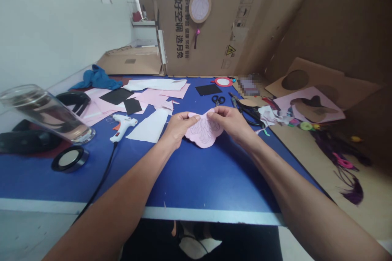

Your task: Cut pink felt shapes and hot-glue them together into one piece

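A pink paper cutout point(203, 133) with a scalloped edge and dark drawn lines hangs between my two hands, above the blue table point(196, 183). My left hand point(179, 128) pinches its upper left edge between thumb and fingers. On the upper right edge my right hand point(231, 121) has the same sort of pinch. Black-handled scissors point(218, 100) lie just beyond the right hand. Left of my left hand is a piece of white paper point(150, 126), and past it a white glue gun point(122, 127) with a black cord.
A glass of water point(58, 114) and a round black-rimmed lid point(70, 159) stand at left. Pink and black sheets cover the back left. Cardboard with cut holes point(321, 81), paper scraps point(271, 115) and purple tassels point(352, 189) lie right. A round ornament point(200, 6) hangs on the cardboard wall.
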Available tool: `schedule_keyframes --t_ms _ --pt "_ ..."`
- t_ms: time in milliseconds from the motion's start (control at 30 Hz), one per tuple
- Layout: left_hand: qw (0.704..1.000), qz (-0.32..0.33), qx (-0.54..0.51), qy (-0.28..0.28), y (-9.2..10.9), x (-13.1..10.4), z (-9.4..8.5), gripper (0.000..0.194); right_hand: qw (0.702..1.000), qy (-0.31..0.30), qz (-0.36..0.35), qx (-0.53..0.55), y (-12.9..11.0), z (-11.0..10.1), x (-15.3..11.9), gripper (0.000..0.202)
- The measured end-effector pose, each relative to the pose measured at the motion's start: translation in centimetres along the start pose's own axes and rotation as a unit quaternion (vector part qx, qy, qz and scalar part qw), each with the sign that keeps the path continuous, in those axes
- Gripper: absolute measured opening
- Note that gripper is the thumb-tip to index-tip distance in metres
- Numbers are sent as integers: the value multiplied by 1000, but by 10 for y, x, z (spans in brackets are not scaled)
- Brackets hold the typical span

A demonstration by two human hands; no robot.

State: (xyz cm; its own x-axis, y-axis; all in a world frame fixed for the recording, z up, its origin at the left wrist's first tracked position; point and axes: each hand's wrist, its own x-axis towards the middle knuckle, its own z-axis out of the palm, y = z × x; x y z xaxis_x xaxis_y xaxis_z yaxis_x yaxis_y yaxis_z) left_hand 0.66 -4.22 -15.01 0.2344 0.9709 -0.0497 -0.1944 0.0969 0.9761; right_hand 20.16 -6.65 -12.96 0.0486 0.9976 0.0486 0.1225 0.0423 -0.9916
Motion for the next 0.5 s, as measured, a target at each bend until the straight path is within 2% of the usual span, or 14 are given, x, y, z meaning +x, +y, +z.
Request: schedule_keyframes --t_ms 267,500 --pt "1000 -2 -1 25 4 -2 2 23 1000 -3 -24 18 5 -4 3 38" --pt "999 16 -20 39 6 -3 2 22 1000 -14 -5 12 5 -3 4 37"
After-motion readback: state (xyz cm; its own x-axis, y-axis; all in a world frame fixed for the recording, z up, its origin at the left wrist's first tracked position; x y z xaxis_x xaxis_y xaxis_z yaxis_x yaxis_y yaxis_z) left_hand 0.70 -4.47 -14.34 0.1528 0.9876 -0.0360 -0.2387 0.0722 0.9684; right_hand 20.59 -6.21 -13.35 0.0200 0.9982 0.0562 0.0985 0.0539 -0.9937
